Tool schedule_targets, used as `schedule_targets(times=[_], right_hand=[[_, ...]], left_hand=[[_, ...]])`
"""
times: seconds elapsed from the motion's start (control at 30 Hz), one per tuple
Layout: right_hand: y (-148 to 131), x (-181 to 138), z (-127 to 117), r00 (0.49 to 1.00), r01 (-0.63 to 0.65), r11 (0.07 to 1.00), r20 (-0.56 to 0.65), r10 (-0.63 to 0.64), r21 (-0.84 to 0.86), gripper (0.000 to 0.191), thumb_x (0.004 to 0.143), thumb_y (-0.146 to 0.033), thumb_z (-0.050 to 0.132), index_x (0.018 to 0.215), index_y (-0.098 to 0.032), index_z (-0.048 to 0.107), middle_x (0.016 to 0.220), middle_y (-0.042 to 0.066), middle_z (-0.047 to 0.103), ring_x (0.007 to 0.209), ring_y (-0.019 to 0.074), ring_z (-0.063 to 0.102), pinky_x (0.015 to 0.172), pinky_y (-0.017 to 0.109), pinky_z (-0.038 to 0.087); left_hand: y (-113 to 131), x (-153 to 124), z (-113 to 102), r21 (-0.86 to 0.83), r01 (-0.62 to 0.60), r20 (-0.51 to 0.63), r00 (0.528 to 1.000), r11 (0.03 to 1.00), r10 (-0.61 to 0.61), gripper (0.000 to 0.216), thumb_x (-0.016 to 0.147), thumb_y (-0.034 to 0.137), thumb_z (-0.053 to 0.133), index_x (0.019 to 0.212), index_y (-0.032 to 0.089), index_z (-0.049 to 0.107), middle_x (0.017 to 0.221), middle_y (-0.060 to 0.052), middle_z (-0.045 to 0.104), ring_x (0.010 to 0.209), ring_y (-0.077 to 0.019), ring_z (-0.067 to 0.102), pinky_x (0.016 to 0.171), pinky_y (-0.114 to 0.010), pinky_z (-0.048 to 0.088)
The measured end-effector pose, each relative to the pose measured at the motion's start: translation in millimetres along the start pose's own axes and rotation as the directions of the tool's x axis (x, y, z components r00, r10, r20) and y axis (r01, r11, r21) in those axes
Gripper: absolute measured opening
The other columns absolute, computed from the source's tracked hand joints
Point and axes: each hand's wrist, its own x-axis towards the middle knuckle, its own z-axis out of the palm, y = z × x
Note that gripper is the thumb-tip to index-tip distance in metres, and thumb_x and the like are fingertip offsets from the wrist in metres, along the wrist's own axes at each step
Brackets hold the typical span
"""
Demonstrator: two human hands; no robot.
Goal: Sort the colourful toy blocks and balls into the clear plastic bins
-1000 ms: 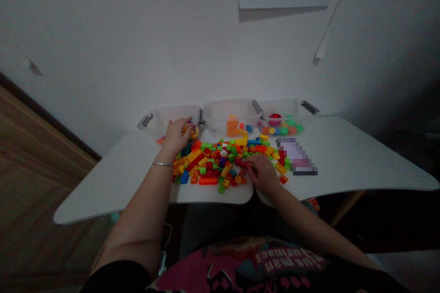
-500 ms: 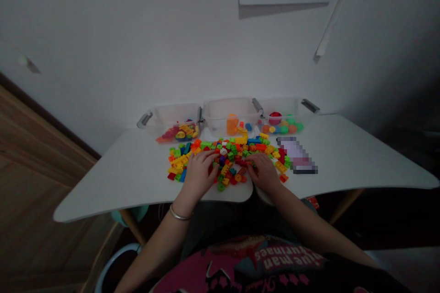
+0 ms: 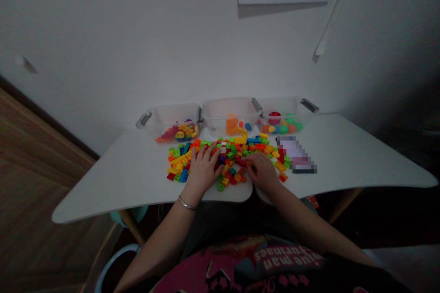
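A pile of colourful plastic toy bricks [image 3: 178,163] lies on the white table in front of me. Over the left-middle of the pile, my left hand [image 3: 203,169] rests palm down, fingers spread among the bricks and holding nothing that I can see. My right hand [image 3: 263,170] is at the pile's right side with fingers curled. A red brick [image 3: 240,162] shows at its fingertips, in their grip; the thumb partly hides the contact. Between the hands lie a purple brick [image 3: 222,159], a yellow wheel-shaped piece [image 3: 238,177] and a green round piece [image 3: 220,187].
Three clear bins stand against the wall: the left bin [image 3: 165,112] holds mixed toy pieces, the middle bin [image 3: 215,110] an orange piece and some small ones, the right bin [image 3: 292,104] several balls. A phone [image 3: 299,155] lies right of the pile on the table [image 3: 360,155].
My left hand has spread its fingers and reached slightly right and farther over the bricks. My right hand has stayed nearly still at the red brick.
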Motion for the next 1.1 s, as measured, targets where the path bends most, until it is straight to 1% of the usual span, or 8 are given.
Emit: schedule_targets(times=[0.17,0.37,0.53,0.63,0.73,0.83,0.97,1.1], right_hand=[[1.1,-0.3,0.7,1.000,0.007,1.000,0.004,-0.007,0.001,0.019,0.089,-0.014,0.051,0.099,-0.021,0.065,0.095,0.008,0.071,0.092,0.0253,0.062,0.085,0.042,0.050],[0.4,0.2,0.1,1.000,0.003,1.000,0.015,-0.003,-0.002,0.018,0.088,-0.014,0.051,0.099,-0.021,0.065,0.095,0.008,0.071,0.092,0.0250,0.062,0.086,0.042,0.050],[0.2,0.0,1.4,0.999,-0.011,1.000,0.035,0.011,-0.006,0.019,0.088,-0.014,0.052,0.100,-0.020,0.066,0.099,0.009,0.072,0.095,0.0251,0.062,0.088,0.041,0.049],[-0.6,1.0,2.4,0.999,-0.012,0.999,0.043,0.014,-0.039,0.020,0.086,-0.015,0.054,0.101,-0.019,0.067,0.100,0.009,0.072,0.097,0.0259,0.061,0.091,0.042,0.047],[-1.4,3.2,3.5,0.998,-0.033,0.995,0.044,0.038,-0.098,0.021,0.085,-0.015,0.055,0.100,-0.020,0.068,0.101,0.009,0.072,0.099,0.0271,0.060,0.095,0.045,0.045],[-0.6,5.8,5.1,0.998,-0.040,0.991,0.053,0.047,-0.126,0.022,0.084,-0.016,0.055,0.100,-0.021,0.069,0.100,0.009,0.072,0.101,0.0273,0.059,0.097,0.045,0.043],[3.2,8.3,7.8,0.995,-0.033,0.989,0.087,0.046,-0.146,0.022,0.084,-0.015,0.056,0.100,-0.021,0.069,0.101,0.009,0.072,0.103,0.0273,0.058,0.097,0.045,0.043],[6.6,9.6,8.9,0.993,-0.081,0.973,0.069,0.098,-0.218,0.018,0.086,-0.017,0.057,0.100,-0.021,0.068,0.101,0.009,0.071,0.102,0.0283,0.057,0.097,0.046,0.042]], left_hand=[[-1.4,5.2,-0.5,0.023,0.024,-0.017,1.000,0.999,-0.024,0.047,0.091,0.036,0.054,0.136,0.022,0.058,0.144,-0.013,0.055,0.137,-0.0365,0.043,0.118,-0.065,0.019],[-0.5,1.8,-5.8,0.040,-0.009,-0.029,1.000,0.999,0.010,0.056,0.093,0.043,0.052,0.146,0.026,0.048,0.152,-0.010,0.047,0.145,-0.0365,0.034,0.120,-0.063,0.015],[1.3,-13.7,-10.4,0.030,0.105,-0.070,0.992,0.994,-0.103,0.055,0.092,0.038,0.053,0.146,0.025,0.048,0.158,-0.010,0.038,0.149,-0.0374,0.025,0.120,-0.062,0.020],[4.6,-23.6,-8.3,0.009,0.134,-0.061,0.989,0.991,-0.133,0.056,0.092,0.038,0.053,0.146,0.025,0.048,0.157,-0.012,0.038,0.148,-0.0388,0.027,0.118,-0.065,0.020],[10.3,-28.0,-4.1,-0.016,0.103,-0.044,0.994,0.995,-0.104,0.055,0.092,0.038,0.054,0.146,0.025,0.048,0.156,-0.012,0.041,0.146,-0.0388,0.031,0.117,-0.066,0.022],[14.4,-27.0,-0.6,-0.026,0.081,-0.049,0.995,0.996,-0.082,0.054,0.092,0.039,0.053,0.144,0.024,0.051,0.154,-0.014,0.044,0.144,-0.0381,0.034,0.116,-0.065,0.024],[14.4,-23.9,2.1,-0.023,0.112,-0.064,0.991,0.993,-0.114,0.052,0.092,0.036,0.052,0.141,0.020,0.054,0.151,-0.015,0.047,0.141,-0.0367,0.039,0.116,-0.062,0.026],[12.9,-22.8,4.2,-0.013,0.129,-0.077,0.989,0.992,-0.129,0.049,0.092,0.035,0.051,0.138,0.019,0.056,0.151,-0.016,0.047,0.141,-0.0366,0.040,0.116,-0.062,0.026]])
